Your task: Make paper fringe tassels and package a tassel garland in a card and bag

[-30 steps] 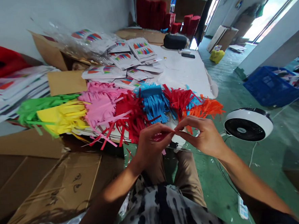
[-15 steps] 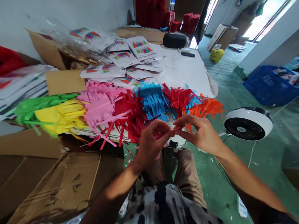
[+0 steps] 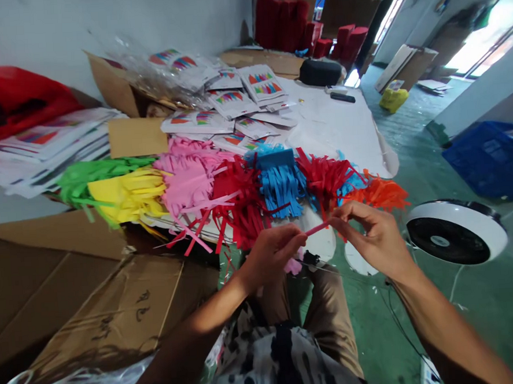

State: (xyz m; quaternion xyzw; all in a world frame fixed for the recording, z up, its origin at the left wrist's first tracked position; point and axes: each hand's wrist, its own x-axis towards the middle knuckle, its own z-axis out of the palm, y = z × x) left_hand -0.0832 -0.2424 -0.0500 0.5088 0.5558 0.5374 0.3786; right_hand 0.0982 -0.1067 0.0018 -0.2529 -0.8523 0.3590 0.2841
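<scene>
Between my two hands, a narrow pink strip is stretched out, seemingly rolled or folded tissue. My left hand pinches its left end, and some pink fringe hangs just below those fingers. At the strip's other end, thumb and fingertips of my right hand are closed on it. Beyond my hands lies a row of fringed tassels along the table's near edge: green, yellow, pink, red, blue, another red and orange.
Printed packets are heaped on the white table, near a black case. Cardboard lies at lower left. A white-and-black fan stands close to my right forearm. A blue crate sits farther right.
My hands have drawn apart, the right one moving rightward, so the pink strip now shows stretched between them. The whole view has also shifted slightly.
</scene>
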